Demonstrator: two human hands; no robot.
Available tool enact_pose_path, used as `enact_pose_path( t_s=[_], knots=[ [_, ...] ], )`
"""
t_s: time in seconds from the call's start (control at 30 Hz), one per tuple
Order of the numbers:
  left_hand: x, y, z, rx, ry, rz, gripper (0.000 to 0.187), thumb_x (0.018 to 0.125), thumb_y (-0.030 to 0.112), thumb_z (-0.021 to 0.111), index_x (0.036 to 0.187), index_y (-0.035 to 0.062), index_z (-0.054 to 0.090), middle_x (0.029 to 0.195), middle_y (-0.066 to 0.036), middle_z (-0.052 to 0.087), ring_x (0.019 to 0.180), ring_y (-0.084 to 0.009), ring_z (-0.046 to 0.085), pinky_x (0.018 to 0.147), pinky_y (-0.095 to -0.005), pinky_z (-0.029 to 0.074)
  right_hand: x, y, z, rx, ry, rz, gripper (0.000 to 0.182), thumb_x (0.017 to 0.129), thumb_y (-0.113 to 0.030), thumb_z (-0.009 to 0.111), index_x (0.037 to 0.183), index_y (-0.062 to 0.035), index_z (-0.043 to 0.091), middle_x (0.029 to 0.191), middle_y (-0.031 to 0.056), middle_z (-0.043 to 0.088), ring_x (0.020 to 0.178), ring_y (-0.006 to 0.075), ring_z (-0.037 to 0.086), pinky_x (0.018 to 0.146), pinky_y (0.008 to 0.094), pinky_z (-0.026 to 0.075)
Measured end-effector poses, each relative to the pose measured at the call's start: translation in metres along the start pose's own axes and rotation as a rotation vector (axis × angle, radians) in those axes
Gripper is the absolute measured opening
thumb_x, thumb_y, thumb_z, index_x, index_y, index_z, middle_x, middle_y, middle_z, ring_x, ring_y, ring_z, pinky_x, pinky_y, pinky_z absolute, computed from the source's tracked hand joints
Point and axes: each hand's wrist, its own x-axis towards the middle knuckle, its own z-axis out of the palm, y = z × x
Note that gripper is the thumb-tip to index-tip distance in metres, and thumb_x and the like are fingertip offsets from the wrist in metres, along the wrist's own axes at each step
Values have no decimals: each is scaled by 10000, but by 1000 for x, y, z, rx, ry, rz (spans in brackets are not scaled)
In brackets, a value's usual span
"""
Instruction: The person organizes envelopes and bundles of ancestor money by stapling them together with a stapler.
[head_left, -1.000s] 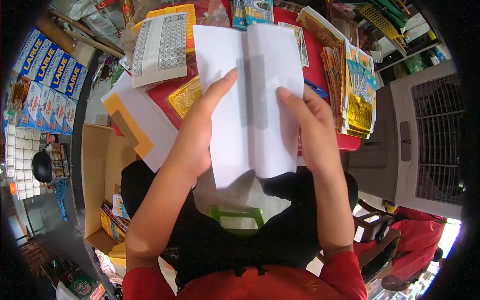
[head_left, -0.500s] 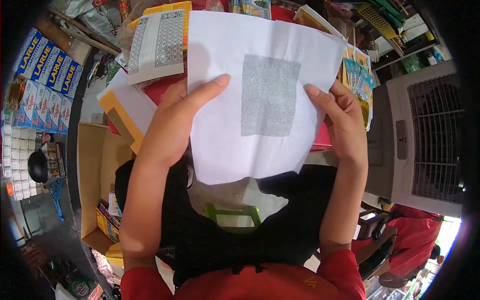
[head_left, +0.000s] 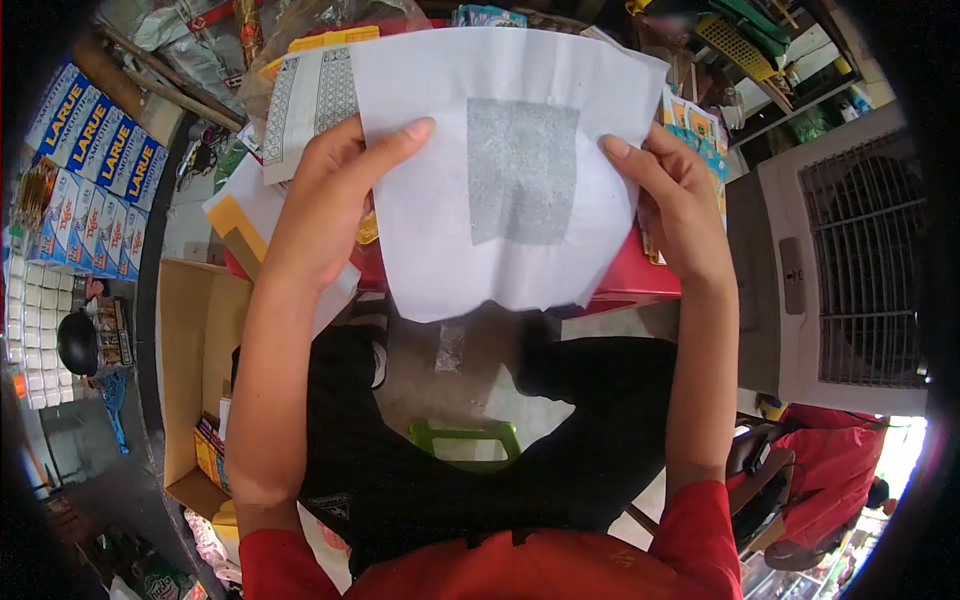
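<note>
A large sheet of white paper (head_left: 425, 230) with a grey printed rectangle in its middle is held up in front of me. My left hand (head_left: 335, 195) grips its left edge, thumb on the front face and fingers behind. On the right edge, my right hand (head_left: 685, 205) pinches the sheet the same way, its thumb near the grey patch. The paper is creased and bows slightly, and its lower edge hangs free above my lap. Behind it, to the left, a sheet with black patterned print (head_left: 305, 105) is partly covered.
A red table (head_left: 630, 270) bears stacks of printed papers. An open cardboard box (head_left: 205, 330) stands at left, below the Larue cartons (head_left: 100, 125). A large air cooler (head_left: 850, 260) is on the right. A green stool (head_left: 465, 435) shows between my legs.
Both hands have moved slightly up with the white paper, the left one also leftward. The lower edge now hangs higher, and more of the floor shows below.
</note>
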Motion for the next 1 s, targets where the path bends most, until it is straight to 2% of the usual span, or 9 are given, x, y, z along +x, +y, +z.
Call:
enact_pose_path(
  t_s=[0.1,0.27,0.37,0.43,0.47,0.57,0.7,0.83,1.0],
  knots=[
    [16,1,-4,45,-21,20,383,935,266,708,1182,-23,657,1042,-60,702,934,-106,660,844,-252,511,10,2,0,42,50,-74,340,940,-252,692,1191,-23,675,1005,49,726,891,89,658,815,268,524],
    [27,-10,-3,95,-51,19,359,936,259,711,1171,-9,666,1038,-52,701,941,-96,651,847,-241,509,15,13,-10,31,40,-35,285,952,-195,672,1185,-31,680,1027,35,723,900,92,660,833,271,525],
    [31,-20,-6,41,-72,-27,262,952,188,663,1160,29,678,1049,-21,687,938,-81,636,837,-229,502,17,23,-20,63,-13,-84,212,973,-117,617,1156,-42,693,1032,32,722,925,95,658,845,266,518],
    [36,-23,-19,-7,-220,66,185,946,103,612,1109,64,690,1038,13,671,933,-71,621,829,-218,495,19,26,-22,71,-54,-133,190,979,-84,586,1128,-45,697,1029,33,719,935,98,656,850,263,514],
    [36,-25,-21,1,-226,92,134,929,53,576,1022,95,664,996,41,620,911,-60,589,792,-206,483,21,25,-23,73,-96,-195,186,985,-50,555,1100,-48,701,1027,34,716,946,101,653,855,260,511],
    [33,-20,-21,-117,-264,64,81,938,45,550,934,114,593,939,54,550,861,-44,544,743,-195,462,20,21,-26,27,-165,-253,174,977,-20,528,1033,-44,691,1013,36,704,949,105,643,855,252,498],
    [31,-17,-25,-117,-247,47,106,944,40,516,900,136,532,913,59,487,820,-33,500,698,-184,436,17,18,-23,62,-198,-250,160,979,-17,516,989,-40,674,984,27,689,925,100,635,838,244,485],
    [29,-12,-28,-122,-273,37,46,960,167,498,916,162,509,914,56,486,808,-33,503,673,-180,429,14,15,-19,32,-197,-293,162,985,-32,504,982,-32,666,971,27,675,906,98,625,821,241,475],
    [22,-2,-19,-188,-258,-8,165,971,325,458,929,169,493,940,42,514,820,-42,533,652,-194,437,12,13,-20,111,-167,-280,154,971,-26,509,974,-28,663,959,37,665,880,103,618,807,244,474]
  ],
)
